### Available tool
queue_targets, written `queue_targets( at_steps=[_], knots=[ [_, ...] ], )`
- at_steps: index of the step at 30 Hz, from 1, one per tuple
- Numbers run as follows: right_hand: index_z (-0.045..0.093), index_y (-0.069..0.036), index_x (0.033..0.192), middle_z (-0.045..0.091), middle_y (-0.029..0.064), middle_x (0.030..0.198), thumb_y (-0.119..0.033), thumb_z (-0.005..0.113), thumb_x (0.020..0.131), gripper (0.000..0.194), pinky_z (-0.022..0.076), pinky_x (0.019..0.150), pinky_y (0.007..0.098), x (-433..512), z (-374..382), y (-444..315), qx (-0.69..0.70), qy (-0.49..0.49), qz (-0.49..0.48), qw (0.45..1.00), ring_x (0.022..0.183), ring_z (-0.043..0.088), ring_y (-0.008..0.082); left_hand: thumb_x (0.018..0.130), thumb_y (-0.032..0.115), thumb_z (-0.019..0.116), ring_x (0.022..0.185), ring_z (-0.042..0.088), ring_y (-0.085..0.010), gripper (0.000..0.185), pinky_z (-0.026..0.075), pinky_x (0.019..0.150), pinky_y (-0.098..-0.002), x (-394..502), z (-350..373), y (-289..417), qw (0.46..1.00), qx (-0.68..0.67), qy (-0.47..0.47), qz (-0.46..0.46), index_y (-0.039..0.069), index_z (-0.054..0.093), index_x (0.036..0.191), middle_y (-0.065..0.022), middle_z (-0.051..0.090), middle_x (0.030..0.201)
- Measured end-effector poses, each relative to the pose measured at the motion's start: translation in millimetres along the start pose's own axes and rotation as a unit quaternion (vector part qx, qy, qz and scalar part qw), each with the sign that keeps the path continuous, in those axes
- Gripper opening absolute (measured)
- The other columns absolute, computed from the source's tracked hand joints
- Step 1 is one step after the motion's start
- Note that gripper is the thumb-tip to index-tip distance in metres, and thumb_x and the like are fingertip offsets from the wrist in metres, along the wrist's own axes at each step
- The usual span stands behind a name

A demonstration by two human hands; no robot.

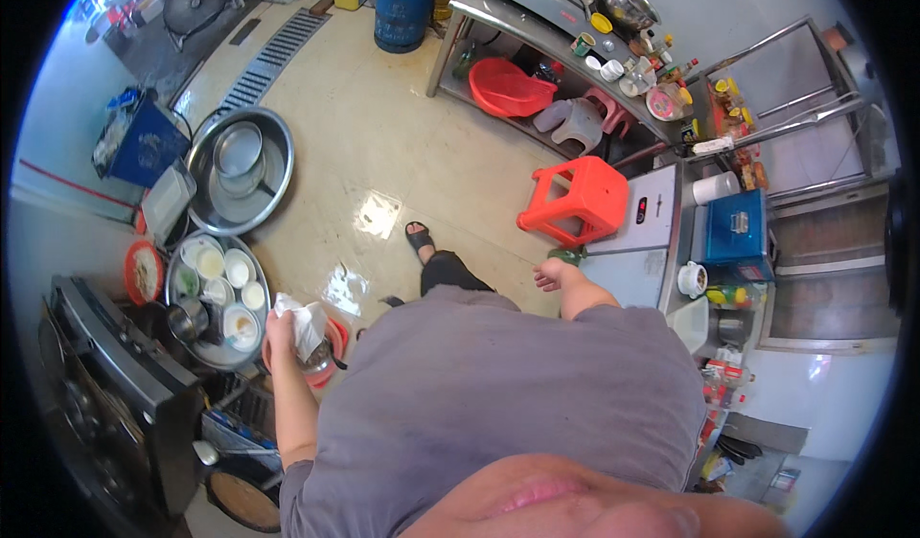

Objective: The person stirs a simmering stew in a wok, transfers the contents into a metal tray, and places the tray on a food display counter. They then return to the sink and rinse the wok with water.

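Note:
My left hand (282, 328) is closed around a crumpled white sheet (310, 326), cloth or paper; I cannot tell which. Beneath it is a red plastic basin (336, 335) with a metal pan (317, 357) in it, partly hidden by the sheet. Left of that hand, a wide metal basin (267, 286) holds several white bowls (239, 268) and a small metal pot (188, 319). My right hand (550, 274) hangs free at my other side, fingers loosely bent, with nothing seen in it. Near its fingers is a green object (566, 255), partly hidden.
Ahead on the left stands a large metal basin (284, 171) with smaller pans, beside a blue bin (151, 141). A red plastic stool (604, 197) is ahead on the right, against white cabinets (632, 272). A blue gas cylinder (404, 10) stands by the steel stove table (467, 6). The tiled floor looks wet.

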State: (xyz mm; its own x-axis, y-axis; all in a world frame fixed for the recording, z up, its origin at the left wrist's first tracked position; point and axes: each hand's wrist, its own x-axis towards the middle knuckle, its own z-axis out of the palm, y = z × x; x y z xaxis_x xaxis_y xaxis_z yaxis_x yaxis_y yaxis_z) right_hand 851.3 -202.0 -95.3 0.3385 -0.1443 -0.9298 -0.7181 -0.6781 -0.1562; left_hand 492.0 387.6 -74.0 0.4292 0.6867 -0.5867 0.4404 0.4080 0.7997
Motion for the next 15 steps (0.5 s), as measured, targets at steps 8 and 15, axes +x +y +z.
queue_targets(
  at_steps=[8,15],
  knots=[
    [0.058,-0.010,0.110,0.052,0.0002,0.067,-0.017,0.051,0.089,0.023,0.0392,0.044,0.0293,143.5,-112.9,-331.5,0.138,0.135,-0.387,0.902,0.052,0.049,0.0127,0.078,0.007,0.052,0.095,0.061,-0.0345,0.034,0.048,0.085,-0.0382,95.5,155.9,17.2,0.918,0.395,-0.036,0.013,-0.005,0.054,0.110,-0.0244,0.062,0.104],
    [0.053,-0.004,0.127,0.060,0.0217,0.117,-0.027,0.060,0.084,0.049,0.0441,0.094,0.0376,135.3,-203.4,-664.3,0.062,0.311,-0.530,0.787,0.110,0.057,0.0310,0.074,0.007,0.052,0.085,0.064,-0.0377,0.024,0.049,0.078,-0.0398,71.1,240.8,42.2,0.870,0.478,-0.106,-0.053,0.000,0.068,0.090,-0.0245,0.065,0.084]
  ],
)
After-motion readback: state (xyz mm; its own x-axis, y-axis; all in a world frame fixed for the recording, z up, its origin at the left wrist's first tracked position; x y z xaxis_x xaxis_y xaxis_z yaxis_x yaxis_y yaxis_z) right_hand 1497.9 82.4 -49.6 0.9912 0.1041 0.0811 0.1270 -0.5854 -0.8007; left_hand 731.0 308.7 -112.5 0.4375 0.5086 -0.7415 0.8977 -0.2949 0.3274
